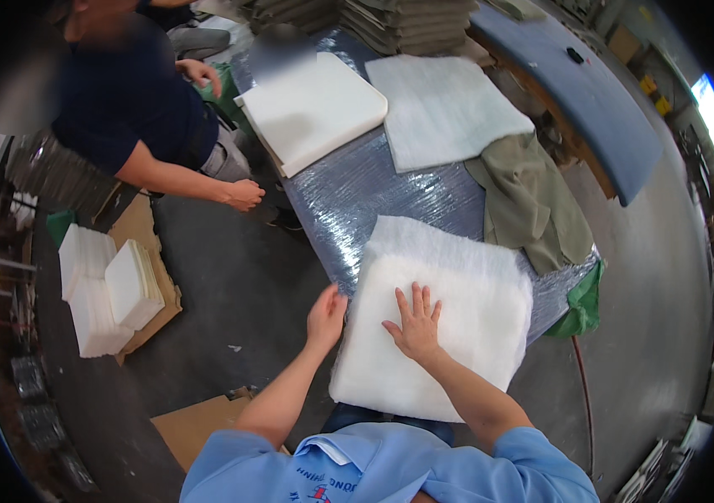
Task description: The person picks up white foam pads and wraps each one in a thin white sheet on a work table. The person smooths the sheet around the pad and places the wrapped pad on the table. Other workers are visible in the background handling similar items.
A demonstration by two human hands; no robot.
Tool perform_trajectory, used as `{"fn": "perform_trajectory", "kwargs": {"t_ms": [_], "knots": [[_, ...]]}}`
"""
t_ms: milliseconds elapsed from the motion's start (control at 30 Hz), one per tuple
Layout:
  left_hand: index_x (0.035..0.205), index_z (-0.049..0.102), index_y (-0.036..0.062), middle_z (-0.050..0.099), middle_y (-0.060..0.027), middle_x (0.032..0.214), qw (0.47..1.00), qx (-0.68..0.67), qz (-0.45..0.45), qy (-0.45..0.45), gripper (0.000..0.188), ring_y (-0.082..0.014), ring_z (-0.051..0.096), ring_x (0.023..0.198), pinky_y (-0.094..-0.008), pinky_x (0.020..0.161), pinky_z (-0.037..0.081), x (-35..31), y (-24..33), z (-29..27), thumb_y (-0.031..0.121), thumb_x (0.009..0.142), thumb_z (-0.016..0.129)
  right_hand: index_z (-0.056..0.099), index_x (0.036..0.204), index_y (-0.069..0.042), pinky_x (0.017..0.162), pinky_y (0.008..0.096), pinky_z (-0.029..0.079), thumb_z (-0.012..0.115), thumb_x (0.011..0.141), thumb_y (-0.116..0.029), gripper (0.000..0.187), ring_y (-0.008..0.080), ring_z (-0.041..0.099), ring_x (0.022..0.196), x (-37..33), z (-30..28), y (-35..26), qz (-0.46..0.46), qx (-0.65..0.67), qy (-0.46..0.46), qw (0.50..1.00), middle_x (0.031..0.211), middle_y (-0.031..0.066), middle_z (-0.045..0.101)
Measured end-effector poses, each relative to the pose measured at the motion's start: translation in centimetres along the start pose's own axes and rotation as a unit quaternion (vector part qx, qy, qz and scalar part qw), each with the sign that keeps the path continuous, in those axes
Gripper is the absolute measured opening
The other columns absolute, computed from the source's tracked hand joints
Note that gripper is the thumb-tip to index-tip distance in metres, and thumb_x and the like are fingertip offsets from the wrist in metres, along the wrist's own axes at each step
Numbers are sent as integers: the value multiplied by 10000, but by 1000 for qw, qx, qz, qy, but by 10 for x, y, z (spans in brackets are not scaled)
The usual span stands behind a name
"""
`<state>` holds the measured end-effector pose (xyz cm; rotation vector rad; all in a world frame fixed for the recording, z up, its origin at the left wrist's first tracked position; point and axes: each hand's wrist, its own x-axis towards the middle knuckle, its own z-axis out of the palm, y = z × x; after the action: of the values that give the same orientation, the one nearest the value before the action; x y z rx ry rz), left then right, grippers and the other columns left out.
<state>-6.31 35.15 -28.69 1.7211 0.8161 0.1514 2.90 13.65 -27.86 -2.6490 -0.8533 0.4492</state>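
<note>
My spread right hand [417, 329] rests on white batting [480, 318] that uneven pressure could slide off the near edge of the table [424, 194]; my left hand [325, 320] curls alongside, grip unclear.

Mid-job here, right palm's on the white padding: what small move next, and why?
Probably ease the left grip against the white padding to help straighten it: that grip sits right beside its left edge, and a thinner layer sticks out past the thicker layer at the far side. The right grip lies flat on top.
</note>
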Motion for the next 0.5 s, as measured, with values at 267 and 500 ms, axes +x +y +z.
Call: {"fn": "perform_trajectory", "kwargs": {"t_ms": [267, 500], "knots": [[1107, 719, 29, 725, -92, 1052, 934, -101, -308, -152, 506, -188, 659, 810, -307, 698, 499, 202, 59, 65, 483, 904, 809, 480, 1578, -219, 1244, 661, 72, 610, 972, -544, 700, 384, 175, 1599, 5, 28, 11, -45, 9, 80, 996, 1717, 149, 265], [1213, 690, -13, 750, -125, 1152, 925, -207, -203, -245, 376, -232, 718, 1049, -397, 899, 572, 214, 92, 75, 162, 908, 821, 495, 1559, -173, 1229, 663, 130, 731, 897, -520, 784, 386, 256, 1561, 2, 16, 18, -13, 68, 69, 995, 1664, 167, 349]]}}
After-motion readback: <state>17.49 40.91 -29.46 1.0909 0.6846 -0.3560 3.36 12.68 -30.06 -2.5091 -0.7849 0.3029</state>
